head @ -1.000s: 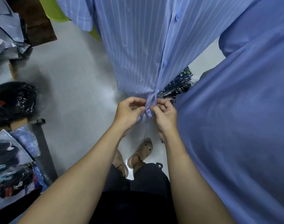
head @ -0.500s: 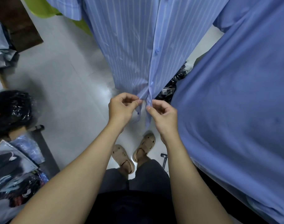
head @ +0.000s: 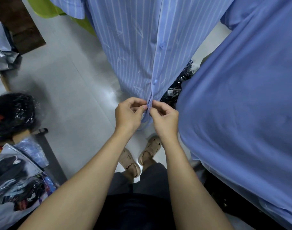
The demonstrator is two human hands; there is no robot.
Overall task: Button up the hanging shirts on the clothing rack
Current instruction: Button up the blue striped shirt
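A blue shirt with white stripes [head: 133, 47] hangs in front of me, its front placket running down the middle. Two fastened buttons show on the placket, one higher [head: 161, 45] and one lower [head: 155, 80]. My left hand [head: 128, 114] pinches the left edge of the placket near the hem. My right hand [head: 165, 119] pinches the right edge, fingertips almost meeting my left thumb. The bottom button is hidden between my fingers.
A plain blue shirt [head: 241, 105] hangs close on the right, brushing my right forearm. Bagged garments [head: 14, 171] lie stacked at the left, with a black plastic bundle [head: 10, 112] above them. Packaged dark items [head: 180, 83] sit behind the shirts. Grey tiled floor [head: 67, 97] lies below.
My hands have drawn closer together on the placket's bottom end, pressing the two edges together. The view has shifted slightly, bringing the shirt nearer.
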